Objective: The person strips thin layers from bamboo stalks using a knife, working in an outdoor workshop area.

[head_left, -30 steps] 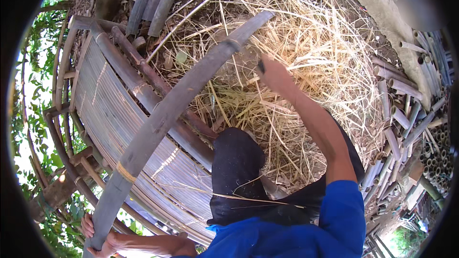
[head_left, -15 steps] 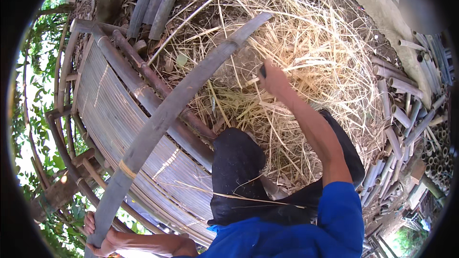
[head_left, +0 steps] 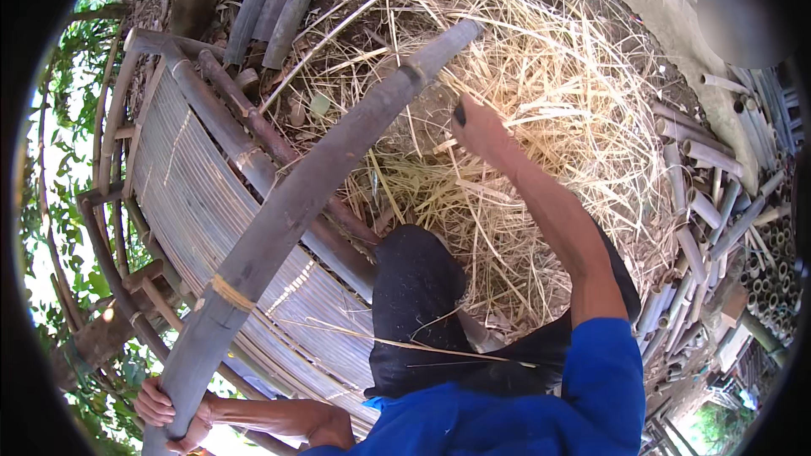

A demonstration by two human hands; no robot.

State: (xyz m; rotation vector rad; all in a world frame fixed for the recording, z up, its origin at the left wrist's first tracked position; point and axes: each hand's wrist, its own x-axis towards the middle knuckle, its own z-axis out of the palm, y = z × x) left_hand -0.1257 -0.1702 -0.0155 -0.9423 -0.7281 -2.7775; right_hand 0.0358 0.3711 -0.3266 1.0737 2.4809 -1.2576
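Two hands are at work on one long grey bamboo pole [head_left: 312, 194] that runs from the lower left up to the top centre, over a slatted bamboo platform [head_left: 186, 203]. Left hand [head_left: 169, 409] is clenched round the pole's thick near end, at the platform's lower left edge, fingers wrapped over it. A pale binding [head_left: 230, 294] rings the pole a little above that grip. Right hand [head_left: 477, 128] reaches out over a heap of dry straw [head_left: 574, 118], just beside the pole's far part, closed on a small dark thing; what it is I cannot tell. The person's black-clad knee [head_left: 418, 304] sits between pole and straw, and the blue sleeve [head_left: 604, 388] covers the right upper arm. Cut bamboo tubes [head_left: 718, 228] lie stacked along the straw's right edge
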